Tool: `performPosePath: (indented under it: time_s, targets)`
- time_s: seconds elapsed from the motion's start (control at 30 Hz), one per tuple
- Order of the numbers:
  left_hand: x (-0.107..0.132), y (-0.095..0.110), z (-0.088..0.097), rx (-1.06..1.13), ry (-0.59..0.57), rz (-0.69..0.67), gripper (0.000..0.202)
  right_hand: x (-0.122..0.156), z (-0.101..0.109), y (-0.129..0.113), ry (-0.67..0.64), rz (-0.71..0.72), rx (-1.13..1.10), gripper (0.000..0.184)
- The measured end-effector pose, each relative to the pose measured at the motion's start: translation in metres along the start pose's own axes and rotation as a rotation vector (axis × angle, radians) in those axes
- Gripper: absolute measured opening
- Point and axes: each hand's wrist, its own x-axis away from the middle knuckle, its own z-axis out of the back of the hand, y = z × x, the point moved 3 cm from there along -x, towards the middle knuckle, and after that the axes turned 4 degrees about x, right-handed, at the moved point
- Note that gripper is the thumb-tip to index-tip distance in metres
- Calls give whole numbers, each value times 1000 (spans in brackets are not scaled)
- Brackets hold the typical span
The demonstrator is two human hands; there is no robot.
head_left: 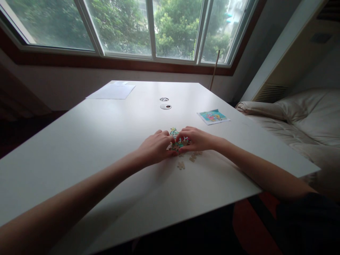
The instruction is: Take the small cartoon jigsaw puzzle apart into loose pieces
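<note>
A small cluster of colourful jigsaw pieces lies on the white table, joined into a patch. My left hand and my right hand rest on either side of it, fingers curled and pressing on the pieces, fingertips almost meeting. A few loose pieces lie face down just in front of the hands. The patch is partly hidden under my fingers.
A printed picture card lies to the right beyond the hands. Two round cable grommets sit mid-table, and a sheet of paper at the far left corner. A cushioned sofa stands right of the table, windows behind.
</note>
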Motion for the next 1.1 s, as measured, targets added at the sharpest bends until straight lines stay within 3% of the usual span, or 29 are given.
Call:
performPosePath:
  time_s: [0.3, 0.5, 0.73, 0.93, 1.1]
  targets:
    - [-3, -7, -3, 121, -26, 24, 34, -1, 0, -2, -31, 4, 1, 33]
    - [-6, -5, -7, 266, 30, -67, 17, -2, 0, -2, -24, -27, -28, 27]
    - [-6, -6, -10, 409, 41, -100, 22, -1, 0, -3, -54, -20, -5, 27]
    - [-8, -2, -7, 322, 76, -165, 9, -2, 0, -3, -28, -14, -27, 21]
    - [-9, -3, -1, 361, 185, -47, 18, -2, 1, -3, 22, -15, -71, 21]
